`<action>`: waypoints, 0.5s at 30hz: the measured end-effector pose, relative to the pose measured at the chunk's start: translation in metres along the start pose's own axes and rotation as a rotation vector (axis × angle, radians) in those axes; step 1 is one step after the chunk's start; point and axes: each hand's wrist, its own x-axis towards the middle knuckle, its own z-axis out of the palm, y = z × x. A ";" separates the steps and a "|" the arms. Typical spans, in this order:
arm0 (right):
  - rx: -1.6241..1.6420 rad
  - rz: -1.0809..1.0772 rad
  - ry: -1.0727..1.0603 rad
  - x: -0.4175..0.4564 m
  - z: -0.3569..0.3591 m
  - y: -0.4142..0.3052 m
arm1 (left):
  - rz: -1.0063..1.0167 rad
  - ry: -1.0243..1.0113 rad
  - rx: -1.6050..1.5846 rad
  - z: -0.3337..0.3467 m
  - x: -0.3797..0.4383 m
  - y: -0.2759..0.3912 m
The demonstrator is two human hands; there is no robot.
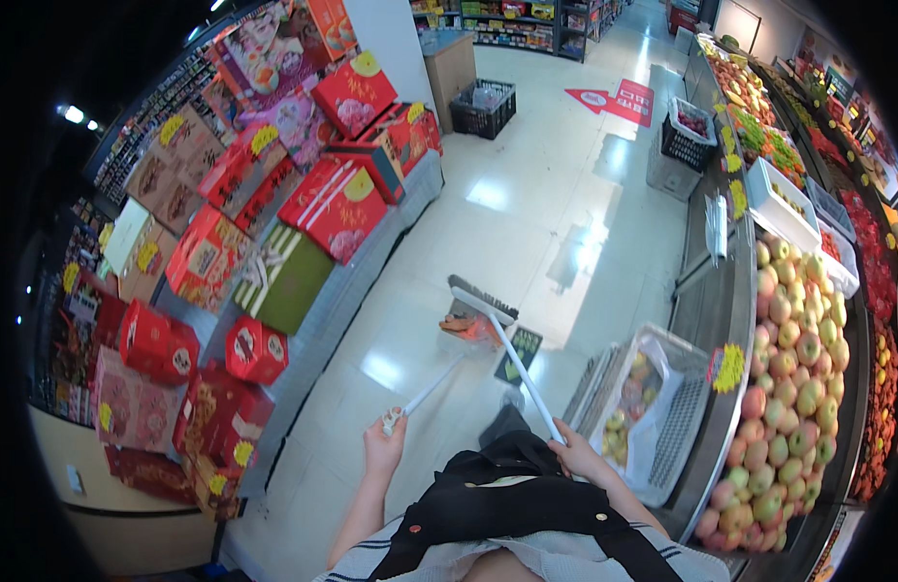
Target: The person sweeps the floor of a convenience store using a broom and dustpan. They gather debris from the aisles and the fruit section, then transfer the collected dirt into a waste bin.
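Observation:
My left hand [385,435] is closed around the top of a white handle [434,385], which slants down to a dustpan [467,340] that looks clear and is hard to make out. Orange and brown scraps [461,325] show at the dustpan. My right hand [571,445] grips the white pole of a broom [525,372]. The broom's head [484,302], with dark bristles, rests on the floor just beyond the scraps.
Gift boxes [332,207] cover a draped display on the left. At right, apples [791,378] fill a metal-edged stand, with a crate of bagged fruit [656,415] beside it. A black crate [483,109] and stacked crates [678,153] stand farther along the tiled aisle.

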 end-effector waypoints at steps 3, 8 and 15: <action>-0.082 0.013 0.031 0.077 -0.052 -0.076 | -0.003 0.035 -0.028 0.035 0.097 0.046; -0.090 -0.010 0.027 0.187 -0.114 -0.216 | -0.069 0.023 -0.107 0.075 0.265 0.103; -0.004 0.009 0.078 0.348 -0.172 -0.372 | 0.024 -0.022 -0.026 0.136 0.510 0.180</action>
